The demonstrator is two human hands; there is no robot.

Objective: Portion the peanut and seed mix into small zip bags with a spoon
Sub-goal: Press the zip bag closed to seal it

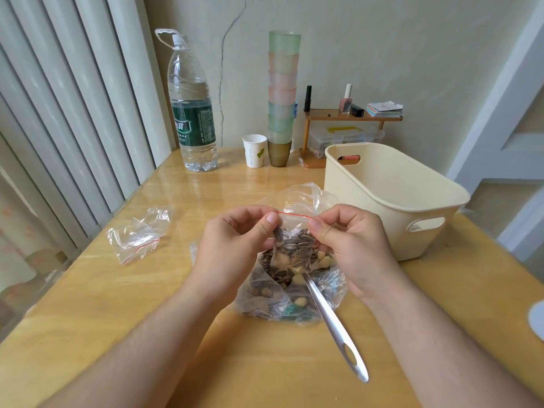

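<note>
Pinching at both ends, the person is holding a small zip bag point(294, 240) by its red-lined top edge: the left hand point(232, 245) is nipping the left corner between thumb and forefinger, and the right hand point(350, 248) is doing the same at the right corner, the other fingers loosely curled. Each grip is closed on thin plastic only, with the strip stretched taut between them.

Sunflower seeds and a few peanuts are sitting in the small bag just below the grip. Directly underneath it, the large bag of mix point(282, 295) is lying open on the tabletop point(117, 304), and the spoon point(332, 322) is resting in it, handle pointing back toward the person.

It looks as though the bag is being sealed. To do that well, I would say the two sides of the strip need lining up first, then pressing along from one corner to the other, keeping seeds clear of the track; one seed is riding high by the left thumb. Holding it over the big bag is catching any spill.

Left of the grip, spare empty zip bags point(138, 234) are lying on the tabletop; to the right and beyond, a cream basket point(391, 195) is standing.
</note>
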